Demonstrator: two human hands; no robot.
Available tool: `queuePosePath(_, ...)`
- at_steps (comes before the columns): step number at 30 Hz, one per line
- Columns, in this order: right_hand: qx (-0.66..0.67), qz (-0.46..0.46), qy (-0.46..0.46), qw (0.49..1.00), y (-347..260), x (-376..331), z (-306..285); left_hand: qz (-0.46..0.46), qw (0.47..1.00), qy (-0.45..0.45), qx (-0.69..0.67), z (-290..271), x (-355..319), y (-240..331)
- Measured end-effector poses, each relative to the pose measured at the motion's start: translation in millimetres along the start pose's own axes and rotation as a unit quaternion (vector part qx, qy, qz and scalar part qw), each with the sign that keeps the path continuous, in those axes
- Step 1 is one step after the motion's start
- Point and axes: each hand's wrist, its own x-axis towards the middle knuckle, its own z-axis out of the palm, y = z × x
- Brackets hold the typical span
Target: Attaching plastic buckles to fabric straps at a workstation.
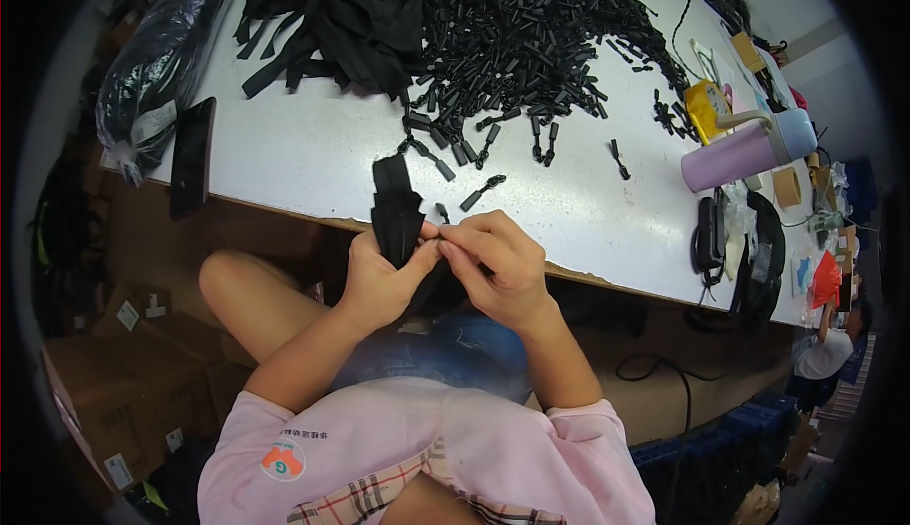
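Observation:
My left hand [377,277] grips a bundle of black fabric straps [395,205] that stands up from my fist at the table's near edge. My right hand [495,262] pinches a small part against the straps' lower end, right beside my left thumb; the part itself is hidden by my fingers. Just beyond my hands, loose black plastic zipper pulls [482,192] lie on the white table [313,151]. Farther back spreads a big heap of the same black plastic pieces [531,42], with a pile of black straps [332,13] to its left.
A dark phone [192,155] lies at the table's left edge beside a black plastic bag [161,56]. A lilac flask [744,151], a yellow object [706,108] and cables sit at the right. Cardboard boxes [104,402] stand on the floor at left. Another person [834,340] sits far right.

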Motion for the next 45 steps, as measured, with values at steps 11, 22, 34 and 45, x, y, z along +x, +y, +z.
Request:
queuePosePath(11, 0.297, 0.239, 0.105, 0.918, -2, -18, 22, 0.015, 0.994, 0.025, -0.108, 1, 0, 7)
queuePosePath(22, 0.502, 0.433, 0.009, 0.748, 3, -16, 4, -0.088, 0.989, -0.02, -0.113, -2, 0, 13)
queuePosePath(34, 0.199, 0.186, 0.044, 0.961, -7, -20, 18, -0.032, 0.995, 0.016, -0.092, 0, -7, 25)
queuePosePath(45, 0.438, 0.357, -0.054, 0.823, -16, -20, 4, -0.006, 0.994, -0.069, -0.088, -13, -11, 23)
